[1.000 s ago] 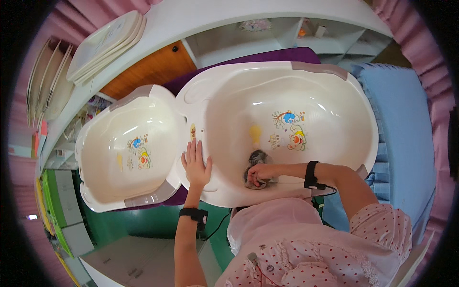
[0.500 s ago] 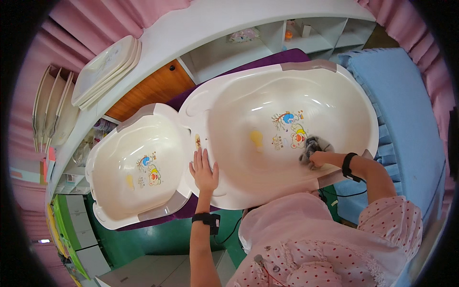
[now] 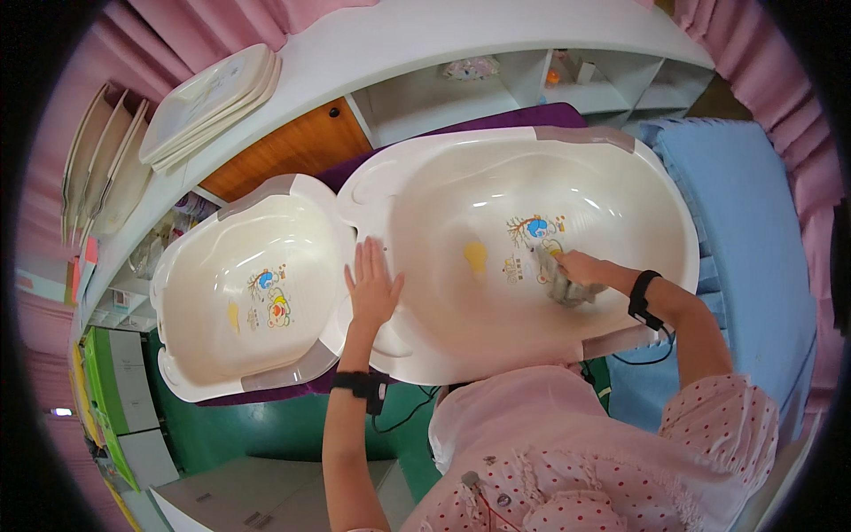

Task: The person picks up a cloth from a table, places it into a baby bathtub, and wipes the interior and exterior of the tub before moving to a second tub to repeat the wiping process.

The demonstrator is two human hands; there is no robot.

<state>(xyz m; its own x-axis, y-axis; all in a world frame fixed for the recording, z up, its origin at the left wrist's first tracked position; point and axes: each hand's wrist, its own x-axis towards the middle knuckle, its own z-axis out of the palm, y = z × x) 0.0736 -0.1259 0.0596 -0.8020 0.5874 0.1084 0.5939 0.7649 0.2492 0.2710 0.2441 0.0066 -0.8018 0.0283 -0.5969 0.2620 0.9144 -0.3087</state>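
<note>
A large cream baby bathtub [image 3: 443, 328] with cartoon bear pictures on its bottom lies in front of me. My right hand [image 3: 582, 268] reaches into it, closed on a crumpled grey cloth [image 3: 567, 288] that touches the tub's bottom beside the bear picture. Flat on the tub's left rim rests my left hand [image 3: 372, 288], fingers spread, holding nothing. A smaller, matching baby bathtub [image 3: 208, 355] stands against the left end of the large one. Part of the cloth is hidden under my right hand.
A white curved shelf unit [image 3: 417, 58] runs behind the tubs, with stacked cream trays [image 3: 213, 102] on top at the left. A blue-covered bed or bench [image 3: 745, 230] stands at the right. Purple cloth [image 3: 550, 115] shows under the tubs. Green-and-grey drawers [image 3: 133, 399] stand lower left.
My right hand has moved the cloth slightly left across the tub's bottom, over part of the bear picture. My left hand stays on the rim, a little further up in view.
</note>
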